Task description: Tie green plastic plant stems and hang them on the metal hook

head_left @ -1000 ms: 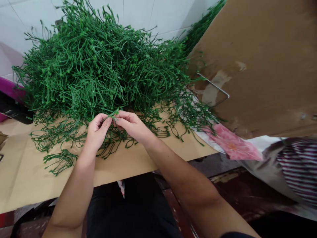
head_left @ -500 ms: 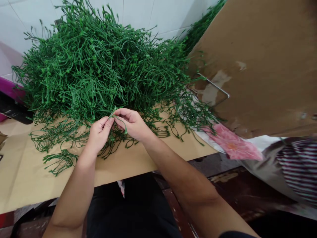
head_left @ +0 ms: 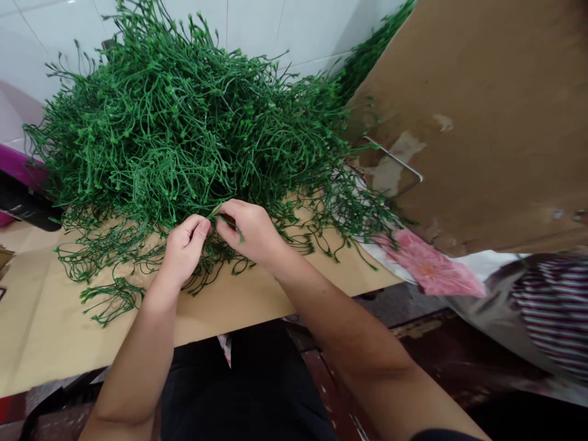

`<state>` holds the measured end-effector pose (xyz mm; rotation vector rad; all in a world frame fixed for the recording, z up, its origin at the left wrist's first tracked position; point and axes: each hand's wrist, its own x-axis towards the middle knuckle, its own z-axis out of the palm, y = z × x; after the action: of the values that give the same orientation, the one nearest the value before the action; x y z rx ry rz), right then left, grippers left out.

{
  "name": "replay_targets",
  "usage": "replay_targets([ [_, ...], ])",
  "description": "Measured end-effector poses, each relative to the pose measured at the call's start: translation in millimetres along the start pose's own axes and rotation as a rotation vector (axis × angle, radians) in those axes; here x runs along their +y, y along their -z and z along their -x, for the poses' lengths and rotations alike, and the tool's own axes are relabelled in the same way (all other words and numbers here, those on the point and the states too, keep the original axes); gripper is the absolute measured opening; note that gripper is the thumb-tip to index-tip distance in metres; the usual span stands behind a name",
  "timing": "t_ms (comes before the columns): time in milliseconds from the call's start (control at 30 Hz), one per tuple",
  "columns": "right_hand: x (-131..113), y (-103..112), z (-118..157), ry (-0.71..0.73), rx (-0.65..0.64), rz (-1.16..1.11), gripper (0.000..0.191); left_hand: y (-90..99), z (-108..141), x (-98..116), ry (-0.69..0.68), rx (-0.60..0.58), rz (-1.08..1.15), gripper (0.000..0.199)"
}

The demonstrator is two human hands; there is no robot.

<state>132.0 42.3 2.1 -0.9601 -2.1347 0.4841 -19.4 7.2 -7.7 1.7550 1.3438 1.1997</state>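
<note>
Hands meet at the pile's near edge: left hand (head_left: 186, 245) and right hand (head_left: 252, 229) pinch one green plastic stem (head_left: 219, 212), fingertips closed, its axis running ten to four o'clock between them, cardboard sheet (head_left: 257, 294) beneath.

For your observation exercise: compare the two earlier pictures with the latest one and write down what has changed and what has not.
The right hand has crept slightly right and down, and the green plastic sprig pinched between it and the left hand now lies lower, a strand curling over the right fingers. Both hands still grip it. The green stem pile and cardboard sheet are unchanged.
</note>
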Motion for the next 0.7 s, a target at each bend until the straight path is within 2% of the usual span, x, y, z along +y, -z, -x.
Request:
replay_targets([
  [100, -10, 2, 2, 0.046, -0.086, 0.266, 0.021, 0.2, -1, 0, 0.029, 0.005, -0.051, 0.032],
  [167, -17, 3, 2, 0.057, -0.142, 0.335, 0.023, -0.2, -1, 1, 0.040, 0.031, -0.087, 0.033],
  [233, -21, 4, 2, 0.052, -0.140, 0.327, 0.025, -0.9, -2, 2, 0.035, 0.050, -0.070, 0.034],
  [367, -16, 2, 0, 0.020, -0.094, 0.078, 0.016, -1.7, -2, 4, -0.007, 0.057, 0.030, 0.033],
  [533, -12, -3, 2, -0.016, -0.103, -0.257, 0.009, -2.5, -1, 5, -0.014, 0.077, 0.052, 0.038],
  [700, -15, -5, 2, -0.157, -0.182, -0.624, 0.008, -4.1, 0, 6, 0.034, 0.067, 0.316, 0.041],
])
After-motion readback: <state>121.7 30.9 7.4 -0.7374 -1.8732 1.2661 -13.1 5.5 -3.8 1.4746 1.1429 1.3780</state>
